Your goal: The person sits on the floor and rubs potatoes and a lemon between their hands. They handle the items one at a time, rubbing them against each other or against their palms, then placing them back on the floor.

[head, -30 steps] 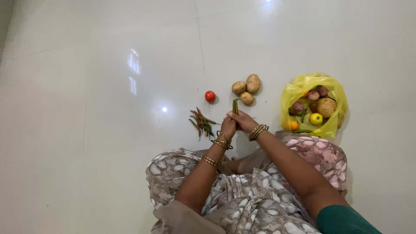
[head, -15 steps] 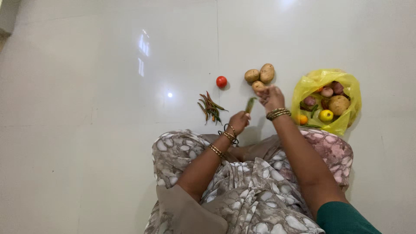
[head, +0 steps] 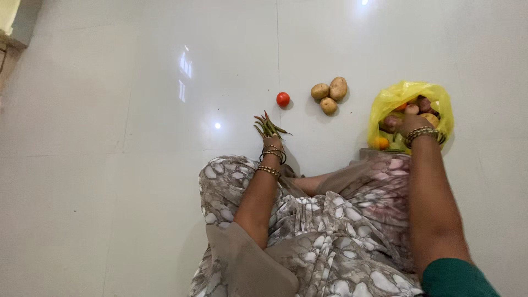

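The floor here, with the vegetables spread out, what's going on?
A person sits on the pale tiled floor. Their left hand is at a small pile of chillies, and their right hand reaches into a yellow plastic bag holding mixed vegetables. Beyond the hands, a red tomato lies alone, with three potatoes clustered beside it.

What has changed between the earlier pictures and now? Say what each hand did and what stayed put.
The left hand carried its green chilli leftward to the chilli pile. The right hand left the chilli, swung right past the potatoes and reached into the yellow bag. Whether either hand grips anything now cannot be seen. The tomato, potatoes and bag stayed put.
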